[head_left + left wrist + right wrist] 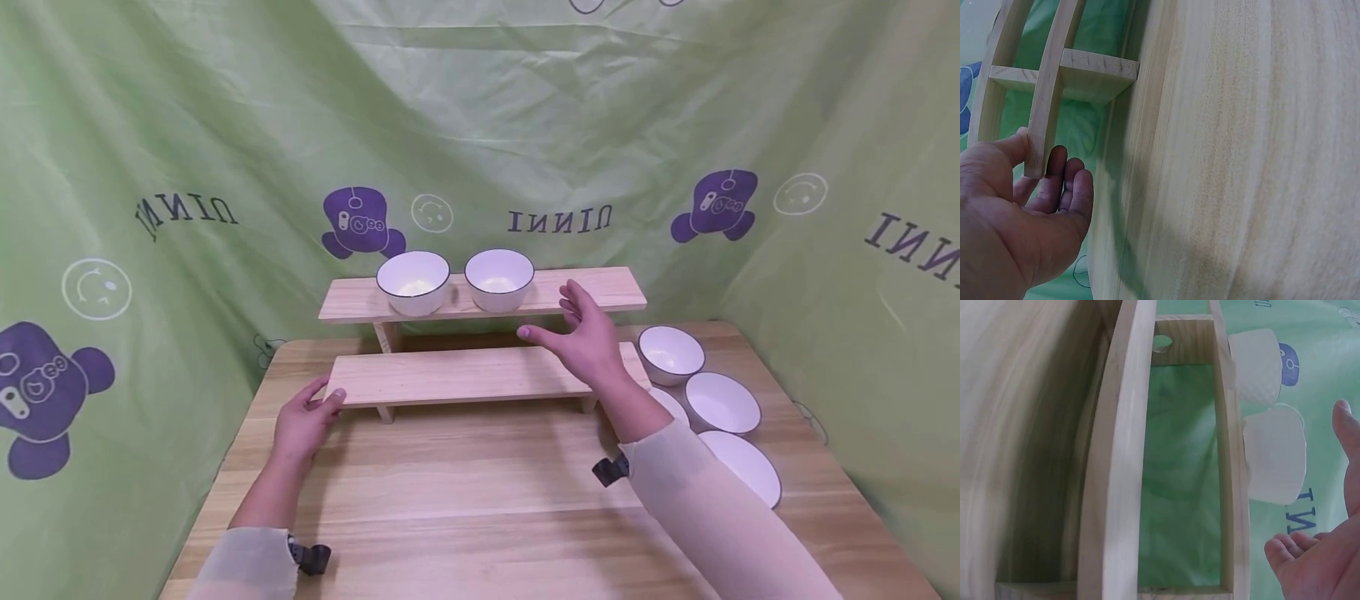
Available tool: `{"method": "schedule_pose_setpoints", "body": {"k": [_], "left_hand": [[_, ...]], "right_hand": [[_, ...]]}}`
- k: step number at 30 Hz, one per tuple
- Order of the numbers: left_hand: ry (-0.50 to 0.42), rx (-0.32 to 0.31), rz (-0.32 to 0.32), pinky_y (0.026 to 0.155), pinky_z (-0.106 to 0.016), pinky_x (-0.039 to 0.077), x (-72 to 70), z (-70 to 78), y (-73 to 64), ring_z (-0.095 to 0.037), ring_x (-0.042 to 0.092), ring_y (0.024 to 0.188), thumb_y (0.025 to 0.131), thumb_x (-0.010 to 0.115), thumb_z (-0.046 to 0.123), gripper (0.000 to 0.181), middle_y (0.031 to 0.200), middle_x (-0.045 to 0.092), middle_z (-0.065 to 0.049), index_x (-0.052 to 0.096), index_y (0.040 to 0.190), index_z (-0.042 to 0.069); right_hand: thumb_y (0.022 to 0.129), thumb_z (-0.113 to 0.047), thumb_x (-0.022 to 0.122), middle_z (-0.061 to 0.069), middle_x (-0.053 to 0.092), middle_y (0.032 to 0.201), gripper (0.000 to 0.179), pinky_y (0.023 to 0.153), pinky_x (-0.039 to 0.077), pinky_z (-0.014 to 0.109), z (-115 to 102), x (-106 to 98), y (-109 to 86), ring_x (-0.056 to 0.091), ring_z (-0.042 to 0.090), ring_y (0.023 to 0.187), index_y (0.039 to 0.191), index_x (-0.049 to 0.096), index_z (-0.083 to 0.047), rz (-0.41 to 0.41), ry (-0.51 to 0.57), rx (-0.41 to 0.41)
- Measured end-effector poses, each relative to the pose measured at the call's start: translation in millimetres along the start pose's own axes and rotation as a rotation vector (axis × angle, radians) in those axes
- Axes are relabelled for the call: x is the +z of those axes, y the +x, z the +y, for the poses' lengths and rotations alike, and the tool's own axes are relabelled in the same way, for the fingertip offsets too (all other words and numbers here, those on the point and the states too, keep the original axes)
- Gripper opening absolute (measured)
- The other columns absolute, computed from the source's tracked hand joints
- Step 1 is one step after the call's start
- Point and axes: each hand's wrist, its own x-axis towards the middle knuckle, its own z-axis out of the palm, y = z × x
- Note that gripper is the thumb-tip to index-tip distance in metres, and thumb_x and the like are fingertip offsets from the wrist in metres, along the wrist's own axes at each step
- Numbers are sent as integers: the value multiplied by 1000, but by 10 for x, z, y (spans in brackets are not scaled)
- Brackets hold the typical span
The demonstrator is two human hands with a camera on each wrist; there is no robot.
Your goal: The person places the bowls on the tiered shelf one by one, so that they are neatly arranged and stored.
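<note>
A two-step wooden shelf [450,379] stands on the table, with two white, dark-rimmed bowls side by side on its upper board: a left bowl [413,287] and a right bowl [499,283]. My left hand [303,421] holds the left end of the lower board, thumb on top and fingers underneath; the left wrist view shows this hand [1035,212] around the board's end [1038,156]. Over the right part of the lower board, my right hand [588,342] is spread with thumb and fingers apart, holding nothing. In the right wrist view that hand [1329,556] is apart from the bowls [1275,453].
Several more white bowls are grouped right of the shelf, among them a back bowl [671,354], a middle bowl [722,404] and a front bowl [742,467]. My right forearm partly covers some. A green printed curtain [465,125] surrounds the wooden table [450,508].
</note>
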Motion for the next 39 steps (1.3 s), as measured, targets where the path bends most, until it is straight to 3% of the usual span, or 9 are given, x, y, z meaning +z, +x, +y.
{"method": "schedule_pose_setpoints", "body": {"k": [16, 21, 39], "left_hand": [[-1, -24, -2, 84, -29, 61, 22, -21, 17, -23, 73, 97, 93, 78, 43, 74, 111, 68, -9, 50, 155, 15], [-15, -29, 0, 85, -29, 61, 16, -15, 19, -23, 72, 98, 93, 79, 43, 74, 111, 67, -9, 50, 155, 16], [-39, -29, -5, 84, -28, 62, 12, 13, -5, -17, 72, 93, 95, 78, 38, 72, 105, 68, -4, 49, 156, 14]], "right_hand": [[70, -61, 92, 3, 39, 164, 124, 124, 33, 46, 188, -215, -410, 38, 29, 150, 165, 26, -16, 21, -55, -4], [72, -56, 92, 7, 39, 164, 122, 124, 31, 50, 299, -272, -548, 36, 35, 150, 166, 25, -15, 22, -64, -14], [72, -57, 92, 11, 41, 163, 122, 117, 33, 64, 664, -490, -955, 37, 43, 148, 165, 27, -14, 78, -220, 7]]}}
